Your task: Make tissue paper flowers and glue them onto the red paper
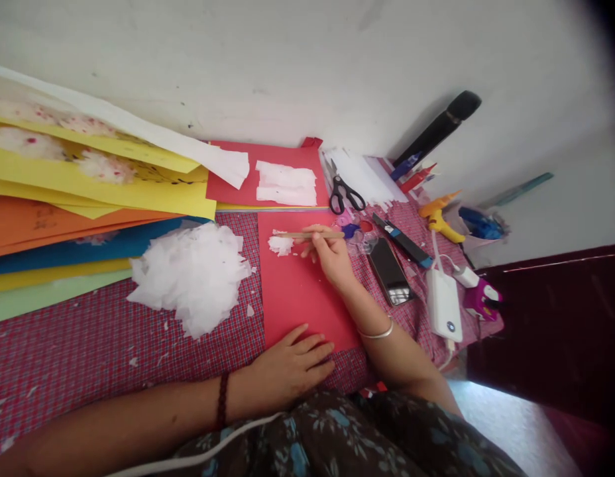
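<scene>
A red sheet of paper [307,298] lies on the checked cloth in front of me. My right hand [332,255] is closed around a thin wooden stick [300,235], held nearly level over the upper part of the sheet. The stick's left end reaches a small patch of white paper bits [280,245] on the red surface; whether it touches them I cannot tell. Flat across the sheet's lower edge rests my left hand [292,364], fingers spread and holding nothing. To the left is a heaped pile of torn white paper [193,278].
Behind the sheet, another red sheet [232,189] bears a white paper rectangle [286,184]. Black scissors [343,192], a phone [391,271], a cutter [401,240], a yellow glue gun [441,217] and a white power bank [444,305] lie rightward. Coloured sheets [158,192] stack at left.
</scene>
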The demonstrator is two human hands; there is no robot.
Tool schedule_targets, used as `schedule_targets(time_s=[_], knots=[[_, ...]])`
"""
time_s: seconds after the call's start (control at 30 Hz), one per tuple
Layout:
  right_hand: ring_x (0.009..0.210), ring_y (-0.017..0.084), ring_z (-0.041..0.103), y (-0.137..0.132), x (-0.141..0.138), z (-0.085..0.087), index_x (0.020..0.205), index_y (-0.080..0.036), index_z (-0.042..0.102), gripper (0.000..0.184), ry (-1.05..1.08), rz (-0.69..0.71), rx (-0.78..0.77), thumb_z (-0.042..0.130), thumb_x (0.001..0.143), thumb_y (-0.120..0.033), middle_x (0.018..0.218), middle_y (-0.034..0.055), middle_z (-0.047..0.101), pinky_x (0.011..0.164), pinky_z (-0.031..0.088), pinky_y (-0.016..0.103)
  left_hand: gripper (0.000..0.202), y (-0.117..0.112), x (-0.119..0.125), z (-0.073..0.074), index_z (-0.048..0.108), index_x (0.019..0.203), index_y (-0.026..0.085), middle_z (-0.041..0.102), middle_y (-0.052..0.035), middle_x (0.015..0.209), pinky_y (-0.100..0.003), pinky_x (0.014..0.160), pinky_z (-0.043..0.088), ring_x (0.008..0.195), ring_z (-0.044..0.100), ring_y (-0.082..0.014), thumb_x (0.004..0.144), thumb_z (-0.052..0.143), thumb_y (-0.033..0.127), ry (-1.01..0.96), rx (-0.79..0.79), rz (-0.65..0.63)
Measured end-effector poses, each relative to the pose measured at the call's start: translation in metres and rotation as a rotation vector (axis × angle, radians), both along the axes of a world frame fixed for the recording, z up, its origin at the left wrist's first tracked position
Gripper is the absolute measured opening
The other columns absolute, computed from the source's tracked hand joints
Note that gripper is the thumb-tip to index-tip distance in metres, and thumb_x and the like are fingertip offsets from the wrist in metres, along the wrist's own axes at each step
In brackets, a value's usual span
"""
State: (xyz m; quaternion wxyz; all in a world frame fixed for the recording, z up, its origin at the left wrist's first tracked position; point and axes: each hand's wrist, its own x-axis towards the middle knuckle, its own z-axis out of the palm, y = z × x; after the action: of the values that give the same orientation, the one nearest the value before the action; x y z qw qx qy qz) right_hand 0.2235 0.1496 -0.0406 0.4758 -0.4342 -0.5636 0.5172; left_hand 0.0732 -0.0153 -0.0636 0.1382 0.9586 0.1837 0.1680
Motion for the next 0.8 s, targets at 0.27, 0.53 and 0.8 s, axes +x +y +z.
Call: schedule_targets(time_s=[0.27,0.53,0.8], knots=[[0.054,0.011,0.062,-0.006,0.001,0.003,0.098,-0.022,0.067,0.030,-0.076,-0.069,0.105,0.053,0.092,-0.047,0.082,0.0026,0.074,0.049,0.044,0.024,0.035,0.000,0.000,-0.001,0.054,0.135,0.020,0.056,-0.0074,0.142,-0.045,0.115,0.029,0.130,0.047,-0.0230,0.102,0.044,0.027,0.028,-0.009,-0.010],[0.065,0.014,0.064,-0.012,0.007,0.003,0.093,-0.023,0.069,0.024,-0.232,-0.021,0.229,0.051,0.095,-0.037,0.086,0.0034,0.073,0.065,0.050,0.028,0.037,0.000,-0.001,-0.006,0.052,0.138,0.022,0.053,-0.0078,0.145,-0.046,0.116,0.026,0.133,0.043,-0.0226,0.102,0.045,0.029,0.072,-0.012,-0.022],[0.053,0.012,0.056,0.018,0.109,0.030,0.084,-0.023,0.058,0.020,-0.186,-0.702,0.291,0.053,0.093,-0.041,0.062,-0.0028,0.063,0.055,0.044,0.026,0.039,0.002,-0.003,-0.017,0.054,0.138,0.026,0.052,-0.0050,0.145,-0.043,0.116,0.021,0.136,0.036,-0.0222,0.101,0.047,0.036,0.093,0.088,-0.019]])
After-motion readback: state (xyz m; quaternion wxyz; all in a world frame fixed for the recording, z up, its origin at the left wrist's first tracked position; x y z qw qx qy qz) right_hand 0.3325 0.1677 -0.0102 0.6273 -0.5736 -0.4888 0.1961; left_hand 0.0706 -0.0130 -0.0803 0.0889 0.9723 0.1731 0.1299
